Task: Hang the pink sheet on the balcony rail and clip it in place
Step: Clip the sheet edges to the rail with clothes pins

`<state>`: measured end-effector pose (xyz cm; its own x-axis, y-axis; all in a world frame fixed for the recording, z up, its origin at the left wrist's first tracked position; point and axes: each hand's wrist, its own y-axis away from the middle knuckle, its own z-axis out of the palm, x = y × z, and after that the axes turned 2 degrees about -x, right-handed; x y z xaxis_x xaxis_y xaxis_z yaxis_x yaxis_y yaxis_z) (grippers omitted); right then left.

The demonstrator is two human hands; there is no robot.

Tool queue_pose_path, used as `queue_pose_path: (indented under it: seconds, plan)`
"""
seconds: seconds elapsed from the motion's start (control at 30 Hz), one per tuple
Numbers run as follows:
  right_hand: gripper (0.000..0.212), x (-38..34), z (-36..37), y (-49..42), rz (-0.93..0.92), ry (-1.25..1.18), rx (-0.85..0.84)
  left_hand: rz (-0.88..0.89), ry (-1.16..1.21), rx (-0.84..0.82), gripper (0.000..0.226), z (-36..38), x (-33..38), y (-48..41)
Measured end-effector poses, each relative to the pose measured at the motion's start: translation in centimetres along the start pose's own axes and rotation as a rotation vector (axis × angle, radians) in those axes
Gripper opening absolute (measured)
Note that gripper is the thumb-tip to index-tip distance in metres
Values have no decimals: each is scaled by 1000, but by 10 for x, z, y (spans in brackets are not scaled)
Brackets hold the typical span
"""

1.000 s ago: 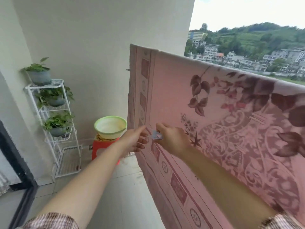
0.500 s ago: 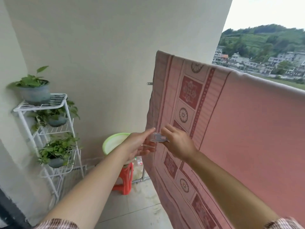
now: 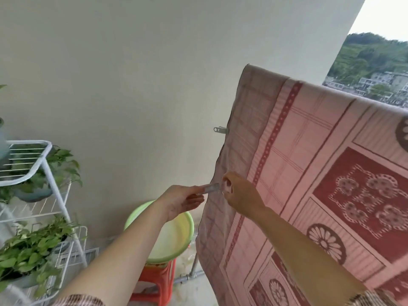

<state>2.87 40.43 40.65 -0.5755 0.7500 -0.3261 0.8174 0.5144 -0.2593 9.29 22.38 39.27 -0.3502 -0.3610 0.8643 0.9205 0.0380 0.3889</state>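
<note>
The pink sheet [image 3: 309, 164] with dark red patterns hangs over the balcony rail, filling the right half of the view; the rail itself is hidden under it. A clear plastic clip [image 3: 210, 188] lies between my two hands at the sheet's left edge. My left hand [image 3: 180, 202] pinches the clip's near end with thumb and fingers. My right hand [image 3: 239, 193] has its fingers curled at the clip's far end and the sheet's edge. Another clip [image 3: 220, 129] sticks out from the sheet's edge higher up.
A green basin [image 3: 132, 219] sits on a red plastic stool [image 3: 154, 281] below my hands. A white wire rack [image 3: 44, 164] with potted plants [image 3: 28, 257] stands at the left. A plain wall fills the background. A grey pipe [image 3: 189, 277] runs near the floor.
The view has swung right along the sheet toward its left edge and closer. Both hands stay together on the clip, now at the sheet's edge.
</note>
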Motion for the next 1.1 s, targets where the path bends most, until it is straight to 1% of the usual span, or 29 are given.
queue_pose_path:
  seconds: [0.13, 0.2, 0.3, 0.47, 0.5, 0.57, 0.67, 0.73, 0.8, 0.9, 0.93, 1.03, 1.1]
  plan:
    - [27, 17, 26, -55, 91, -10, -107, -19, 37, 83, 15, -34, 12, -67]
    - [26, 24, 41, -76, 108, 10, -145, -30, 50, 83, 12, -50, 15, -97]
    - [24, 34, 65, -102, 125, 64, -197, -65, 78, 68, 15, -67, 15, -142]
    - [25, 40, 97, -138, 77, 256, -269, -147, 2, -50, 27, -87, 16, -217]
    - [24, 40, 105, -143, 68, 299, -304, -167, -34, -77, 27, -91, 16, -230]
    - [22, 38, 118, -154, 61, 397, -439, -199, -118, -122, 25, -98, 17, -254]
    - [26, 34, 133, -168, 14, 523, -571, -228, -207, -149, 15, -106, 17, -284]
    - [31, 32, 141, -178, -17, 625, -586, -244, -241, -153, 14, -110, 14, -302]
    - [28, 34, 150, -188, -29, 709, -595, -261, -265, -159, 23, -113, 7, -317]
    - [16, 33, 152, -207, 23, 774, -657, -299, -276, -169, 27, -117, -5, -334]
    - [16, 34, 151, -215, 62, 794, -695, -313, -275, -171, 27, -117, -10, -339]
    - [28, 34, 149, -241, 181, 944, -861, -353, -264, -195, 24, -118, -23, -349]
    - [37, 36, 150, -256, 295, 1031, -1025, -372, -267, -207, 24, -117, -30, -355]
